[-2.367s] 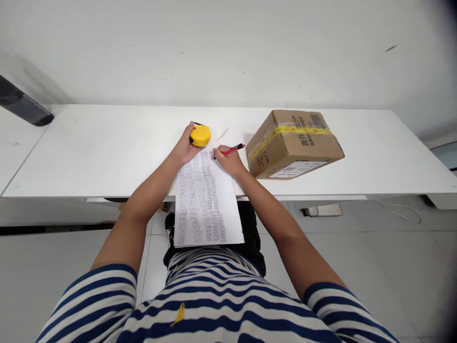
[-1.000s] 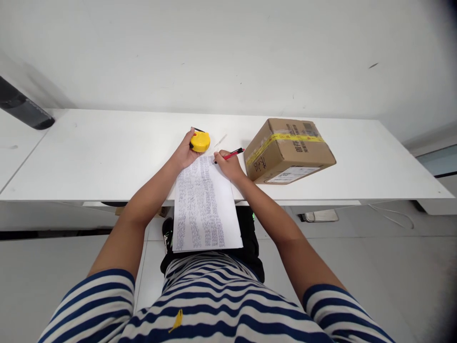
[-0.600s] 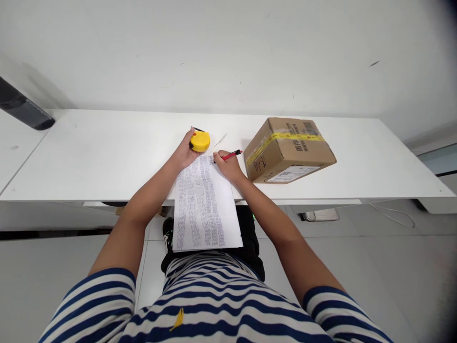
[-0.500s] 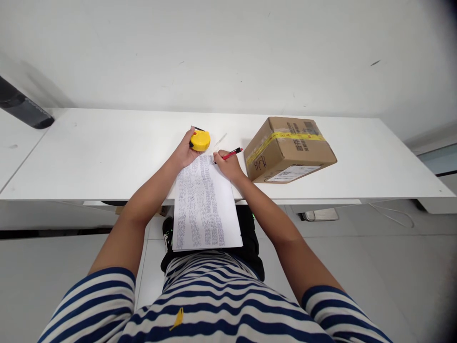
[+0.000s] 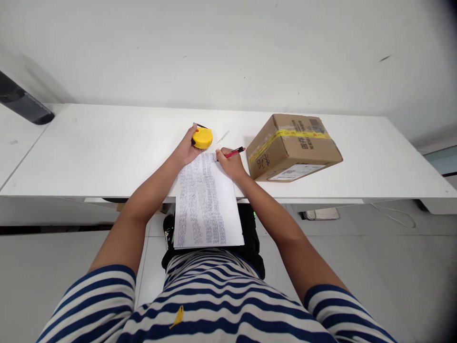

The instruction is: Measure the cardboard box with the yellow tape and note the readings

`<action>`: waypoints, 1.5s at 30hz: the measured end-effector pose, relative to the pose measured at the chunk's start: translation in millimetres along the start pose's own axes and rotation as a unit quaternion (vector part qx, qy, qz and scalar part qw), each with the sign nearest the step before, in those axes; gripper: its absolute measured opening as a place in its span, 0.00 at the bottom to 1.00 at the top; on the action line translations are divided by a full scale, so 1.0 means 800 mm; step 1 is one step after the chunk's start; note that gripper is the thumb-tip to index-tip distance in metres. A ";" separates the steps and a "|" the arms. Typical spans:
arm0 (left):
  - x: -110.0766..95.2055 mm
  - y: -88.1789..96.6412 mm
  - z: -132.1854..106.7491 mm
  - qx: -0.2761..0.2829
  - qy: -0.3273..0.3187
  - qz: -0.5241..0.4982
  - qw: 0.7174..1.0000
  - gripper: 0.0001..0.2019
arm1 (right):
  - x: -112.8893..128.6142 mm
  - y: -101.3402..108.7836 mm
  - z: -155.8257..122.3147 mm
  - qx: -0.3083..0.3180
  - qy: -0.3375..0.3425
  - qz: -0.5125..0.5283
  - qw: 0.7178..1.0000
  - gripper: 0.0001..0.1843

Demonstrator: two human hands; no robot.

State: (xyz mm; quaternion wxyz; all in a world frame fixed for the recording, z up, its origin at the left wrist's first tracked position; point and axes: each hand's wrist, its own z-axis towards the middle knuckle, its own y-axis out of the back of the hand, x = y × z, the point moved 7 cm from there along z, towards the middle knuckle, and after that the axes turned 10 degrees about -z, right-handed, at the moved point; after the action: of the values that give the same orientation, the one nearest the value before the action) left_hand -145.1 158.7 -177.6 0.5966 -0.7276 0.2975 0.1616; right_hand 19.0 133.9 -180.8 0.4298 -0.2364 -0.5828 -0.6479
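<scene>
1. Landmark: the paper point(image 5: 207, 205), densely handwritten in columns. Its far part lies on the white table point(image 5: 117, 152); its near part reaches past the table's front edge, above the dark trousers point(image 5: 252, 233). From where I stand, that overhang seems to bring the upper writing within easy reach of both hands.

2. Left hand point(image 5: 186, 149), at the paper's far-left corner. Grip curled around a yellow tape measure point(image 5: 202, 137), thumb on the near side of the case, fingers partly hidden behind it. The tape measure sits just beyond the paper's far edge. The heel of this hand is against the corner, which probably steadies it as well.

3. Right hand point(image 5: 232, 165), over the paper's upper right. Grip closed, pinching a red and black pen point(image 5: 234, 152) low near its tip, likely for fine control. Tip points down at the rightmost column; contact cannot be confirmed. Upper end leans right, leaving the writing uncovered.

4. Cardboard box point(image 5: 298, 143), right of the paper and apart from it, bound with yellow tape. Its position appears to leave just enough room for the pen's upper end.

5. Thin pale strip point(image 5: 223, 136), beyond the paper's far edge, touched by neither hand. Identity unclear.
</scene>
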 end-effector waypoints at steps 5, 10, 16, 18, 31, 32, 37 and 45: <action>-0.008 -0.005 -0.001 0.012 -0.001 0.003 1.000 0.20 | 0.004 0.003 0.000 -0.011 0.028 -0.036 0.999 0.24; -0.044 -0.014 -0.016 0.007 -0.011 -0.006 1.000 0.26 | 0.033 -0.011 -0.003 0.026 0.097 -0.204 0.974 0.18; -0.067 -0.072 -0.055 -0.002 -0.081 0.061 0.995 0.26 | 0.056 -0.002 -0.011 -0.041 0.151 -0.203 0.967 0.35; -0.049 -0.106 -0.084 0.018 -0.068 0.121 0.990 0.25 | 0.073 0.023 -0.033 -0.125 0.223 -0.192 0.947 0.42; 0.033 -0.267 -0.206 0.296 -0.129 0.414 0.851 0.28 | 0.132 0.250 -0.171 -0.339 0.394 -0.156 0.840 0.44; 0.032 -0.273 -0.200 0.295 -0.135 0.428 0.843 0.28 | 0.133 0.262 -0.170 -0.297 0.385 -0.137 0.863 0.43; 0.044 -0.289 -0.158 0.302 -0.095 0.459 0.830 0.25 | 0.102 0.337 -0.162 -0.264 0.320 -0.028 0.909 0.41; 0.031 -0.251 -0.048 0.119 -0.076 0.542 0.829 0.19 | -0.060 0.460 -0.077 -0.398 0.096 0.037 0.912 0.43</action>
State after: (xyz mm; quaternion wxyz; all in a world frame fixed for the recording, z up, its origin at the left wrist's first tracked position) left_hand -5.1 138.1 -28.0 0.5162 -0.3585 0.6145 0.4769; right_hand 362.3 106.6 -29.7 0.3782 -0.3460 -0.2234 -0.8290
